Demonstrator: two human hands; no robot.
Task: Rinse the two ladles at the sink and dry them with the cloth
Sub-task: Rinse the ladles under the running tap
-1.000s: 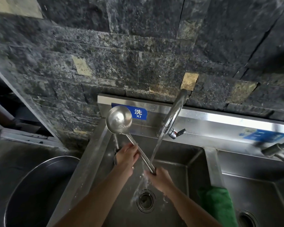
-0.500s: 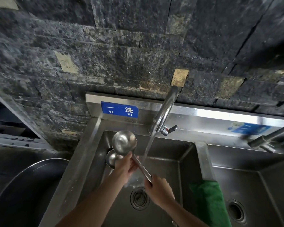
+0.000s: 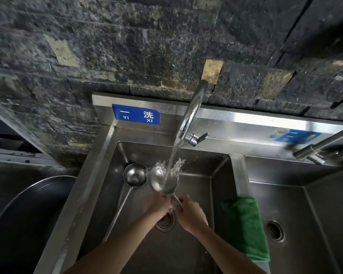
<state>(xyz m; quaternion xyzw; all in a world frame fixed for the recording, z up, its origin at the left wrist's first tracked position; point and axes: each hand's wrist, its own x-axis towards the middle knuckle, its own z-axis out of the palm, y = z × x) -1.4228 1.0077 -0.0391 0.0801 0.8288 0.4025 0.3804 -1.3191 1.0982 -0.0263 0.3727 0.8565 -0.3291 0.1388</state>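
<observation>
Held ladle (image 3: 162, 179): steel, rigid, light to moderate by the look of it, and wet all over, so judge it slippery. Best purchase is the handle just below the bowl, where you have it now; a grip on the bowl itself would likely slide.

Your left hand (image 3: 159, 207) and right hand (image 3: 191, 214) sit close together on that handle, directly beneath the bowl. Right fingers curl round the shaft. Left hand also looks closed on it, though the exact finger placement is hidden from this angle. The bowl stands just above both hands, tipped up under the stream from the faucet (image 3: 192, 109), water splashing off its rim.

Second ladle (image 3: 134, 176): lying loose in the left sink basin (image 3: 107, 194), bowl just beside the held one on your left, long handle running down toward the near-left corner. Neither hand touches it. Same steel, same wet-slip caution.

Green cloth (image 3: 246, 230): draped over the divider to the right of your right hand, near but apart. Soft, absorbent, easy to bunch round a handle.
</observation>
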